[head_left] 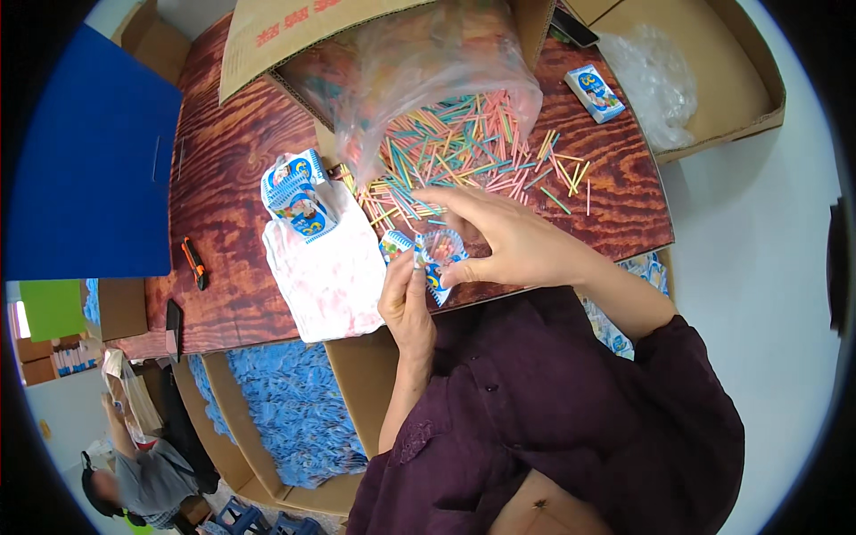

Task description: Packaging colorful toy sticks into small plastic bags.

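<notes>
At the table's near edge, my left hand (pixel 408 308) pinches a small blue-and-white printed packet (pixel 433 280), its top open with thin sticks showing inside. Another blue-and-white piece (pixel 394 242) sticks up just left of it; I cannot tell whether it is a separate packet. My right hand (pixel 517 239) curves above with fingers spread and the thumb against or beside the packet. Just beyond the fingers lies a heap of thin pink, yellow and teal sticks (pixel 455 134). They spill from a clear plastic bag (pixel 419 67) inside a tipped cardboard box (pixel 308 40).
Several blue-and-white packets (pixel 299 196) lie on a white stained cloth (pixel 325 281). An orange-black utility knife (pixel 193 264) and a small printed box (pixel 595 94) rest on the wood-grained table (pixel 236 308). Below, a carton holds blue packets (pixel 290 410). Another person (pixel 152 477) is at lower left.
</notes>
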`<action>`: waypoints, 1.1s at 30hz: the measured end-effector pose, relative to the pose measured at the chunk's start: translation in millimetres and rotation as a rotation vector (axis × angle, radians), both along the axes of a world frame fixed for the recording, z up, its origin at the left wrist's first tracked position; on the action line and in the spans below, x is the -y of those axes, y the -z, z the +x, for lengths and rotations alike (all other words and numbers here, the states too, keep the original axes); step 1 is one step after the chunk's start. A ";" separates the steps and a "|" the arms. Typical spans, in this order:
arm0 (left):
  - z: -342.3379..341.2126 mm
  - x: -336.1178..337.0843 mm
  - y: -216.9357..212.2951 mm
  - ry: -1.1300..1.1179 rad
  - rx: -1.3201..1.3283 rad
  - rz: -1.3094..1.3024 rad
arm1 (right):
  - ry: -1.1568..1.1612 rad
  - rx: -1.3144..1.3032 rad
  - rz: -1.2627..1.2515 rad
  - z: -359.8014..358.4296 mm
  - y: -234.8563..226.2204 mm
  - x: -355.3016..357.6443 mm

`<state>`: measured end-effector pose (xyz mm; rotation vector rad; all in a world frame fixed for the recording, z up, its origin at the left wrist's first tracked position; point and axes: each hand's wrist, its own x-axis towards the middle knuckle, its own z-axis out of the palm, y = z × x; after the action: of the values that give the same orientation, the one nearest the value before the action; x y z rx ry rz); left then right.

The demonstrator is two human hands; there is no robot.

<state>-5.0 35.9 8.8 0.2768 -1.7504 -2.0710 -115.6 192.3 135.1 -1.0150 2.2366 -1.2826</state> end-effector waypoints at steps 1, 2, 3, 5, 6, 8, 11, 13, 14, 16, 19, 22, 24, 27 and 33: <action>-1.1 0.9 -6.4 0.032 -0.004 -0.004 | -0.001 -0.004 -0.002 3.7 4.4 -0.4; -3.7 2.0 -13.0 0.037 -0.008 -0.006 | -0.004 -0.057 -0.004 6.6 15.3 -1.1; -5.7 3.7 -20.3 0.133 0.021 -0.036 | -0.010 -0.109 -0.007 9.8 23.3 -0.8; -5.2 8.2 -29.3 0.214 0.056 -0.070 | -0.023 -0.152 -0.085 18.6 24.8 2.6; -4.7 10.3 -32.4 0.199 0.058 -0.026 | -0.050 -0.213 -0.042 21.8 21.4 1.8; -5.4 17.7 -39.3 0.226 0.038 -0.045 | -0.052 -0.314 -0.013 23.5 26.9 5.0; -3.0 21.6 -36.5 0.251 0.012 -0.005 | -0.103 -0.279 0.006 25.7 19.0 8.8; -6.1 19.6 -41.2 0.236 0.014 0.021 | -0.106 -0.318 -0.039 24.3 25.4 13.7; -7.4 20.2 -43.1 0.236 0.015 0.056 | -0.079 -0.273 -0.095 25.6 26.6 16.4; -6.9 25.5 -42.5 0.230 -0.002 0.094 | -0.053 -0.227 -0.154 25.2 30.6 21.1; -8.6 39.8 -32.7 0.166 0.017 0.102 | -0.040 -0.119 -0.219 22.3 32.9 29.3; -11.8 55.2 -38.9 0.126 0.079 -0.069 | 0.047 -0.012 -0.304 16.1 36.1 44.9; -16.9 52.5 -52.2 0.112 0.083 -0.210 | 0.015 0.021 -0.250 14.1 33.3 44.2; -17.2 57.1 -47.2 0.066 0.024 -0.057 | -0.039 0.006 -0.247 15.1 37.2 52.3; -44.3 85.1 -44.1 -0.361 0.100 -0.051 | -0.061 0.314 -0.346 13.4 56.0 50.7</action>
<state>-49.3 -49.3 52.9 0.6398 -1.6618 -1.7782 -102.2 141.6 79.1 -0.9094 1.7756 -1.7076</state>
